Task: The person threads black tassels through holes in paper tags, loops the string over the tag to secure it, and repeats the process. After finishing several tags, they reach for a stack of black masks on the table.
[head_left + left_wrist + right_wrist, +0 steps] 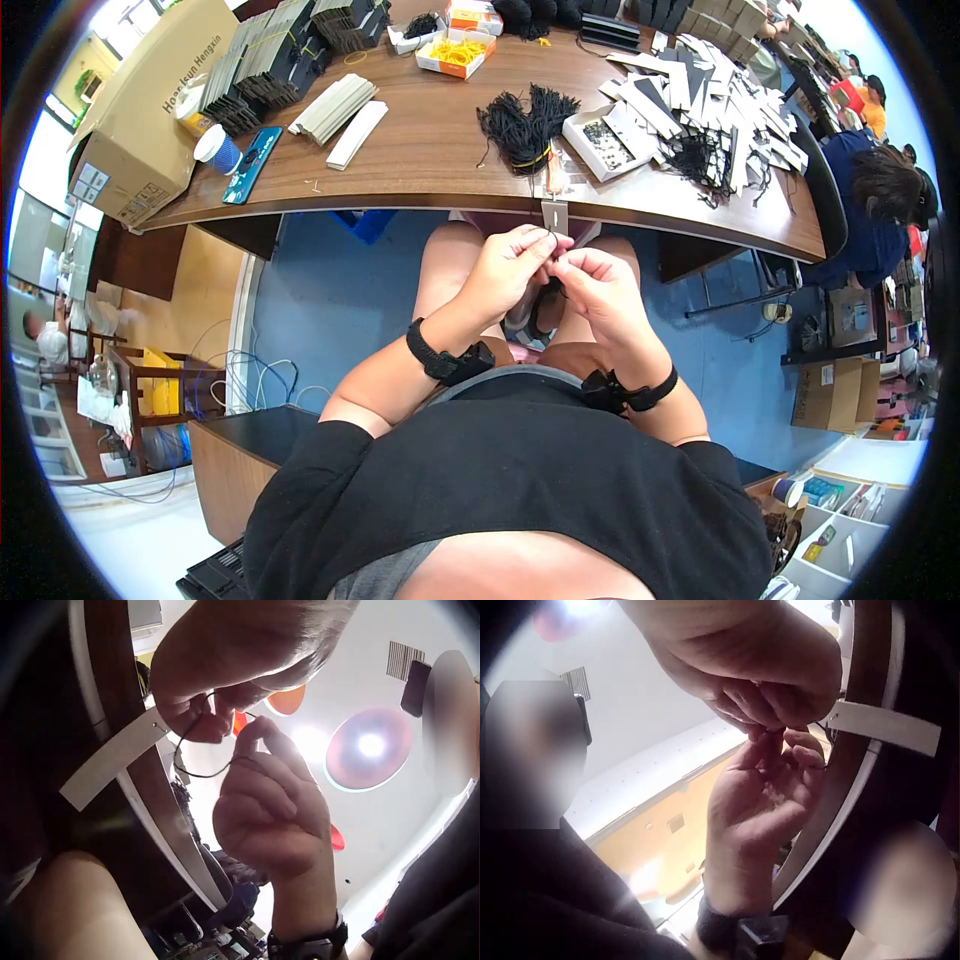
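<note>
Over the lap, just off the table's near edge, my left hand [508, 262] and right hand [603, 287] meet, fingertips close together. A thin black cord [177, 756] runs between them in an open loop, best seen in the left wrist view. My left thumb and fingers pinch one part of it, and my right fingertips pinch another part. From the cord hangs a pale grey tag [112, 761], a flat strip with a small hole near one end. In the right wrist view the tag [896, 729] juts out past the hands. The cord's ends are hidden by the fingers.
On the table [440, 130] lie a bundle of black cords [530, 125], a white box of small parts [608, 142] and a heap of loose tags [700, 100]. Farther left are stacked strips [335, 108], a phone [252, 165], a paper cup [217, 149] and a cardboard box [150, 120].
</note>
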Demonstrator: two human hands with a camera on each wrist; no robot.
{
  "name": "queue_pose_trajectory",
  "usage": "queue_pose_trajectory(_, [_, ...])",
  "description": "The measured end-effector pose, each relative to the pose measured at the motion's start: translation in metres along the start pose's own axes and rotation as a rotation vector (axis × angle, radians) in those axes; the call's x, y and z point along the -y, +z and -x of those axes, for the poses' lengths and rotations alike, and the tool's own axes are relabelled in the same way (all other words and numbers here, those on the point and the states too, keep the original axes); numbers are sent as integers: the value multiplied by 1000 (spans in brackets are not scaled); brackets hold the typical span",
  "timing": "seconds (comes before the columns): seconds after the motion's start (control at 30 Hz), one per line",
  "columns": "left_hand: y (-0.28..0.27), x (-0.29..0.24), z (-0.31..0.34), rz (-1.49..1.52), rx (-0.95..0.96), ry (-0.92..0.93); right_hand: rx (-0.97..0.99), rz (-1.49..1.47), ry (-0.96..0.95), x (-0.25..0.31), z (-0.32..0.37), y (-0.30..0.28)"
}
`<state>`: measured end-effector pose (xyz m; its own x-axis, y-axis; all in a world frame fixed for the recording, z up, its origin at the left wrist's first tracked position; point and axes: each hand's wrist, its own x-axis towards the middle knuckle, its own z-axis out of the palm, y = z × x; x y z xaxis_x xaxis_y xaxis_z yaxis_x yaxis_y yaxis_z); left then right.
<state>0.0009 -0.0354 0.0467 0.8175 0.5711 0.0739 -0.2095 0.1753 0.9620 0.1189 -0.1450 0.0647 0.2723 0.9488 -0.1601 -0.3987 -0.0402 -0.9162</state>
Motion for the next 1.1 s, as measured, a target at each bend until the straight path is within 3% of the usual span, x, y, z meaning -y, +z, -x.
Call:
queue_pose_trajectory(0.03, [-2,2,1,105,62,-65,-37,52,-46,-2,0,3])
queue_pose_trajectory(0.2, [-2,3,4,398,-4,-229,-135,244,-208,-22,-1,5])
queue_pose_trajectory(0.3, [-3,4,3,501,-1,-244,-134,261,-22,-9,7,3])
queue_pose_trajectory(0.47, [-6,1,2,582,0,-285,-123,259,5,-7,10,7])
queue_pose_trajectory(0.7, [-6,3,1,591,29,-205,-75,293,78,-5,12,10])
queue_pose_trajectory(0.73, [-6,4,1,601,20,-178,-130,359,-34,-4,11,8])
queue_pose_trajectory(0.8, [-7,2,1,435,-5,-107,-239,489,-262,-3,2,-3])
queue_pose_trajectory(0.87, [-6,-2,2,301,21,-102,-268,656,-639,3,-12,-15])
queue_pose_trajectory(0.93, [-5,-11,4,199,105,-163,-223,831,-564,37,-7,7])
queue_pose_trajectory(1.0, [-3,-12,4,86,123,-155,-32,558,-417,33,-15,7])
queue_pose_trajectory(1.1, [-1,-9,4,4,126,-32,-75,663,-424,31,-14,8])
